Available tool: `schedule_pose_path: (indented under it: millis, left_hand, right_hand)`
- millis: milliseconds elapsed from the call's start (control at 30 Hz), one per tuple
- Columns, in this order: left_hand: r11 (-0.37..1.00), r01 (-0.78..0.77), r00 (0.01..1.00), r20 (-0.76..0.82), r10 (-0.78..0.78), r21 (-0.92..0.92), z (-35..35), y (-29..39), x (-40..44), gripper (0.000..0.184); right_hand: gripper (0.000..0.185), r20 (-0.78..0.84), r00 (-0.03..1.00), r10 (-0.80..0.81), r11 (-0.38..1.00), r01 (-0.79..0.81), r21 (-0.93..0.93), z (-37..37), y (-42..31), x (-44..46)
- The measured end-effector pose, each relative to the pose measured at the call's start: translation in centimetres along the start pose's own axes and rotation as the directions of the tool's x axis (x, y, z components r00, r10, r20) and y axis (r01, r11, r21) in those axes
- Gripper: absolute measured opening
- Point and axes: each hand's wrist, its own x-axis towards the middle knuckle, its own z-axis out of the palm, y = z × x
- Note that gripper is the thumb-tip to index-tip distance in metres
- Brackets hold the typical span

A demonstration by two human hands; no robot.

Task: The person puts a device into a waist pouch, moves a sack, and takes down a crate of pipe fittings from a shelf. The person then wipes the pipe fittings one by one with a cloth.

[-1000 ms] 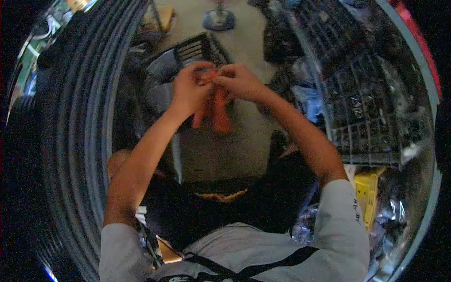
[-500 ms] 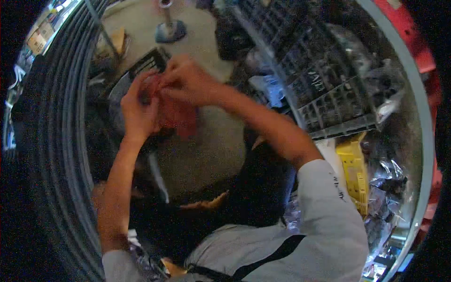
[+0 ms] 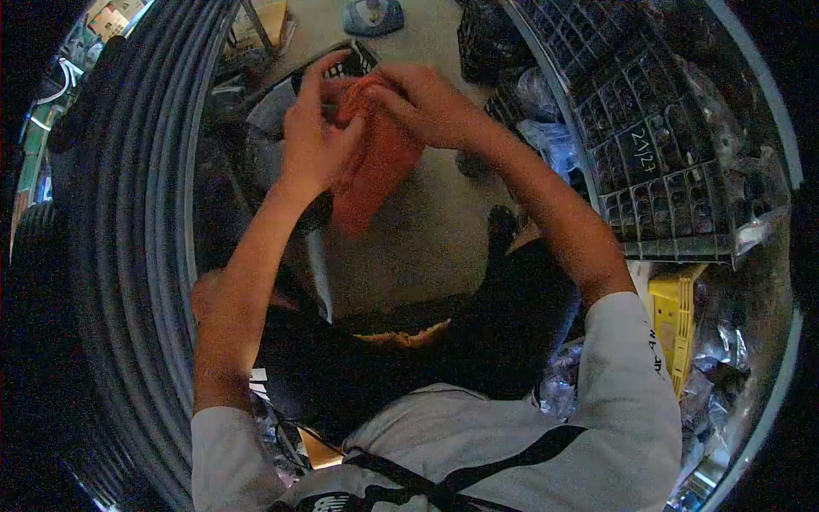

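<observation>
An orange-red piece of limp cloth [image 3: 380,171] hangs between my hands, bunched at its top and falling loose below. My right hand [image 3: 431,98] is closed on the bunched top, thumb and fingers pinching it. From the other side my left hand [image 3: 320,136] curls about the same bunch. Its index finger is raised away from the thumb, and its other fingers are partly hidden by the cloth. Beneath and behind my left hand stands a dark crate [image 3: 358,55] with something grey in it.
Ribbed dark bars [image 3: 128,213] run along the left side. Black grid crates [image 3: 657,171] stand at the right, above a yellow plastic basket [image 3: 674,316] and clear plastic wrapping [image 3: 712,388]. A blue-grey round base [image 3: 373,15] rests on the floor ahead.
The view has shifted, so my hands and the cloth appear farther right and higher. The cloth now hangs longer and more slanted. Both hands stay at its bunched top.
</observation>
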Motion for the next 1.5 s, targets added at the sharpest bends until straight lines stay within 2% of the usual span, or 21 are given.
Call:
schedule_pose_path:
  millis: [67, 167, 267, 367, 433, 467, 533, 600, 667, 700, 733, 767, 867, 933, 1033, 1067, 1167, 1300, 1367, 1467, 1500]
  left_hand:
    - [0.98, -0.075, 0.994, 0.095, 0.058, 0.183, -0.2, -0.9, -0.5, 0.048]
    - [0.974, -0.032, 0.983, 0.182, -0.009, 0.223, -0.6, -3.3, -0.9, 0.047]
    - [0.98, 0.156, 0.972, 0.157, -0.175, 0.124, -0.9, -4.7, -0.4, 0.041]
    - [0.996, -0.081, 0.997, 0.007, 0.081, 0.047, -0.5, -4.4, -0.2, 0.039]
    - [0.999, -0.018, 1.0, -0.004, 0.018, -0.046, 0.1, -3.5, 0.1, 0.039]
    - [0.995, 0.013, 1.0, -0.005, -0.013, -0.094, 0.1, -2.9, 0.1, 0.04]
    - [0.996, -0.05, 0.998, -0.026, 0.052, 0.069, -0.5, -1.5, -0.1, 0.044]
    - [0.987, -0.089, 0.995, -0.031, 0.093, 0.132, -0.2, 0.3, 0.2, 0.049]
    - [0.991, -0.08, 0.997, 0.003, 0.08, 0.108, -0.5, 1.2, -0.1, 0.054]
    - [0.99, -0.128, 0.991, 0.041, 0.126, 0.05, -0.4, 1.5, -0.2, 0.059]
    - [0.985, -0.174, 0.982, 0.074, 0.174, -0.002, -0.4, 1.6, 0.0, 0.065]
    - [0.988, -0.149, 0.981, 0.118, 0.153, -0.043, -0.7, 1.9, 0.1, 0.065]
    - [0.988, -0.034, 0.971, 0.227, 0.069, -0.154, -2.4, 1.9, 0.8, 0.064]
    - [0.961, 0.102, 0.962, 0.271, -0.03, -0.256, -3.3, 1.3, 1.2, 0.059]
    - [0.95, 0.199, 0.96, 0.241, -0.14, -0.24, -4.6, -1.2, 1.5, 0.049]
    - [0.952, 0.177, 0.962, 0.248, -0.114, -0.25, -4.7, -1.7, 1.5, 0.042]
    - [0.953, 0.181, 0.966, 0.225, -0.126, -0.243, -4.2, -1.5, 1.6, 0.039]
    - [0.984, 0.095, 0.989, 0.125, -0.077, -0.148, -3.7, -3.3, 1.8, 0.038]
    - [0.982, 0.129, 0.987, 0.111, -0.114, -0.14, -3.7, -4.2, 2.0, 0.037]
    - [0.931, 0.268, 0.963, 0.043, -0.265, -0.25, -2.6, -4.9, 1.3, 0.035]
    - [0.899, 0.321, 0.943, 0.01, -0.333, -0.299, -2.2, -4.9, 0.9, 0.035]
  right_hand:
    - [0.026, -0.044, 0.998, -0.035, 0.999, 0.035, 0.011, -0.5, -0.1, 0.0]
    - [0.026, -0.09, 0.994, -0.062, 0.997, 0.066, 0.045, -1.2, 0.3, 0.2]
    - [0.028, -0.072, 0.997, -0.021, 1.0, 0.02, -0.02, -2.0, 0.8, 0.1]
    - [0.03, -0.056, 0.998, -0.013, 0.999, 0.01, -0.049, -2.4, 0.7, 0.3]
    - [0.031, -0.029, 0.999, 0.03, 0.993, -0.033, -0.11, -2.9, 0.2, 0.6]
    - [0.032, -0.027, 0.997, 0.07, 0.997, -0.071, -0.03, -2.7, 0.6, 0.6]
    - [0.032, -0.015, 0.988, 0.152, 0.981, -0.15, 0.12, -2.2, 1.6, 0.5]
    - [0.033, -0.017, 0.994, 0.106, 0.985, -0.102, 0.14, -2.8, 1.5, 0.9]
    - [0.034, -0.034, 0.994, 0.105, 0.987, -0.1, 0.124, -3.3, 1.4, 0.5]
    - [0.034, -0.048, 0.993, 0.105, 0.988, -0.099, 0.117, -3.4, 1.6, 0.6]
    - [0.034, -0.015, 0.991, 0.13, 0.982, -0.126, 0.14, -3.7, 1.8, 0.8]
    - [0.035, 0.018, 0.989, 0.146, 0.974, -0.147, 0.171, -4.0, 1.9, 0.8]
    - [0.036, 0.077, 0.971, 0.228, 0.905, -0.24, 0.352, -5.0, 1.3, 0.7]
    - [0.037, 0.118, 0.962, 0.245, 0.837, -0.271, 0.476, -5.5, 1.2, 0.7]
    - [0.038, 0.205, 0.958, 0.202, 0.729, -0.287, 0.622, -4.8, 1.7, 0.8]
    - [0.039, 0.232, 0.956, 0.181, 0.691, -0.291, 0.662, -4.5, 1.9, 0.9]
    - [0.036, 0.245, 0.955, 0.168, 0.666, -0.294, 0.686, -4.0, 0.6, 0.7]
    - [0.034, 0.279, 0.928, 0.248, 0.485, -0.368, 0.793, -2.3, 1.0, 0.8]
    - [0.034, 0.36, 0.876, 0.32, 0.368, -0.465, 0.805, -2.0, 0.9, 0.8]
    - [0.036, 0.363, 0.88, 0.306, 0.248, -0.442, 0.862, -1.4, 0.1, 0.6]
    - [0.036, 0.343, 0.9, 0.27, 0.29, -0.416, 0.862, -0.8, 0.2, 0.7]
